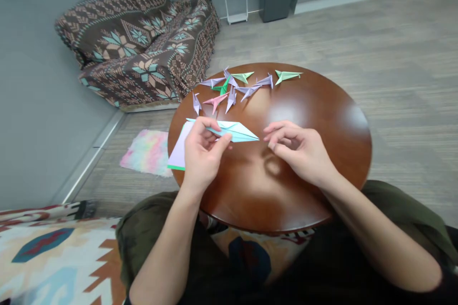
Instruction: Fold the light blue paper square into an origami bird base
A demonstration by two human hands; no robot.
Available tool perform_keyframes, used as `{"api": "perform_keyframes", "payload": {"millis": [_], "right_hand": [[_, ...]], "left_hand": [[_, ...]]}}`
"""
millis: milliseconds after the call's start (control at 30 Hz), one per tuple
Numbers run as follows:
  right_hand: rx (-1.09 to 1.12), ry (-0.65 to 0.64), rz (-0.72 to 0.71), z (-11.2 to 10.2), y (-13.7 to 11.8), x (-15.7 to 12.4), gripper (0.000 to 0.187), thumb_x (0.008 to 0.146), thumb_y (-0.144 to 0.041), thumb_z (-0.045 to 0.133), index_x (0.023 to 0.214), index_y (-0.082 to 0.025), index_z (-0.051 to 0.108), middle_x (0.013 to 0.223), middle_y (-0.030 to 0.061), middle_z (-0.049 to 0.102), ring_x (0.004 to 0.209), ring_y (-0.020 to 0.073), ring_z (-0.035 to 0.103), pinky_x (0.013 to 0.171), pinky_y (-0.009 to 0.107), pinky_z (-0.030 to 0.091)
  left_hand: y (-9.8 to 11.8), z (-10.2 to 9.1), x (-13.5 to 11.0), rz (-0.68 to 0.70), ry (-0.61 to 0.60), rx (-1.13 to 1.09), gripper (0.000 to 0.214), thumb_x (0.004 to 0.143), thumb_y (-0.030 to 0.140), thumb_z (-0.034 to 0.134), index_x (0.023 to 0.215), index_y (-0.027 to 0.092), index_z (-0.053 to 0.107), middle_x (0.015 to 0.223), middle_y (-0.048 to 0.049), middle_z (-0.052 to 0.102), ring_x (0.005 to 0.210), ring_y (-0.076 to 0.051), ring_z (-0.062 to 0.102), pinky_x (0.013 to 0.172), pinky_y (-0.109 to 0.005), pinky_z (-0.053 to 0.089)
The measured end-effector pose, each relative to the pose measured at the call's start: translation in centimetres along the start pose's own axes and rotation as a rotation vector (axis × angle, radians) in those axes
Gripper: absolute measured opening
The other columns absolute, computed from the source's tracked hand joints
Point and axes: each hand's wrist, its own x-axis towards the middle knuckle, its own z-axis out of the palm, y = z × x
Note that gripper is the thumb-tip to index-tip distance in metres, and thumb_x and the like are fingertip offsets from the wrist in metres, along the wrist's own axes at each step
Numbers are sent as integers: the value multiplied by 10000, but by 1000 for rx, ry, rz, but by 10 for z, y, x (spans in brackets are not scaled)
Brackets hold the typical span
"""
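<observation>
My left hand (206, 150) pinches a light blue folded paper (238, 131) between thumb and fingers, above the left part of the table. The paper is a long, narrow diamond with a crease down its length, its sharp tip pointing right. Just off that tip is my right hand (296, 150), thumb and fingers curled near each other; I see no paper between them. Beneath and left of my left hand lies a stack of paper sheets (177, 152), lilac on top with a green edge showing.
Several folded paper cranes stand at the far side of the round brown table (322, 119), among them a pink crane (215, 101) and a pale green crane (286, 76). A sofa with a patterned cover (143, 52) stands beyond, with a fluffy pastel rug (146, 152) left of the table.
</observation>
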Motion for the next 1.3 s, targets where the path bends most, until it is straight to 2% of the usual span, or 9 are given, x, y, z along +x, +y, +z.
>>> {"api": "perform_keyframes", "payload": {"millis": [167, 267, 400, 533, 633, 733, 833, 1100, 1300], "right_hand": [[96, 96, 110, -1, -1, 3, 47, 857, -217, 695, 821, -204, 724, 1000, 49, 749, 926, 210, 716, 889, 358, 540], [128, -57, 215, 4, -5, 3, 126, 896, -298, 694, 940, -194, 749, 890, 31, 760, 858, 197, 710, 851, 332, 531], [68, -225, 260, 6, -11, 3, 178, 896, -324, 693, 800, -178, 723, 703, 16, 719, 676, 167, 662, 731, 308, 512], [62, -227, 238, 8, -10, 1, 155, 882, -275, 703, 767, -172, 696, 671, 10, 702, 633, 147, 650, 671, 284, 506], [113, -124, 199, 11, -8, 0, 78, 883, -234, 714, 912, -189, 657, 694, -15, 718, 624, 144, 677, 654, 275, 532], [125, -31, 100, 12, -6, -2, 171, 899, -206, 727, 1008, -226, 597, 739, -33, 739, 669, 153, 723, 670, 274, 567], [90, -68, 48, 13, -6, -4, 94, 932, -260, 736, 959, -217, 657, 849, 17, 783, 770, 171, 766, 736, 290, 598], [156, 4, 128, 17, -7, -4, 294, 767, -417, 914, 818, -209, 714, 820, 53, 813, 756, 220, 781, 708, 331, 621], [160, -15, 117, 18, -7, -7, 282, 725, -300, 952, 832, -211, 707, 723, -4, 745, 632, 152, 680, 579, 259, 511]], "left_hand": [[0, 0, 1, -76, -77, -18, 447, 777, 211, 850, 1064, 245, 509, 747, 42, 688, 626, -122, 680, 582, -199, 583], [-1, 5, -3, -122, -137, -25, 501, 800, 230, 841, 1171, 258, 506, 786, 29, 709, 658, -138, 710, 585, -207, 586], [0, 10, -6, -161, -197, -26, 563, 820, 235, 830, 1256, 278, 476, 760, 41, 700, 607, -137, 706, 562, -206, 568], [-2, 16, -8, -130, -135, -26, 453, 851, 238, 803, 1184, 276, 498, 766, 54, 681, 651, -136, 724, 608, -216, 605], [-5, 18, -10, -66, -110, 35, 227, 880, 239, 777, 1033, 227, 608, 805, 24, 710, 705, -138, 744, 686, -239, 636], [-8, 18, -11, -57, -116, 110, 95, 879, 221, 775, 909, 189, 690, 810, -2, 753, 710, -145, 754, 731, -255, 642], [-9, 17, -11, -63, -91, 116, 84, 868, 230, 793, 886, 184, 725, 777, -4, 768, 686, -153, 758, 717, -261, 643], [-4, 22, -16, -50, -152, 128, 81, 875, 250, 793, 890, 183, 751, 826, -35, 782, 757, -171, 765, 747, -274, 642], [-5, 27, -21, 22, -143, 146, 114, 862, 152, 756, 845, 190, 650, 795, 17, 704, 699, -99, 697, 683, -189, 576]]}}
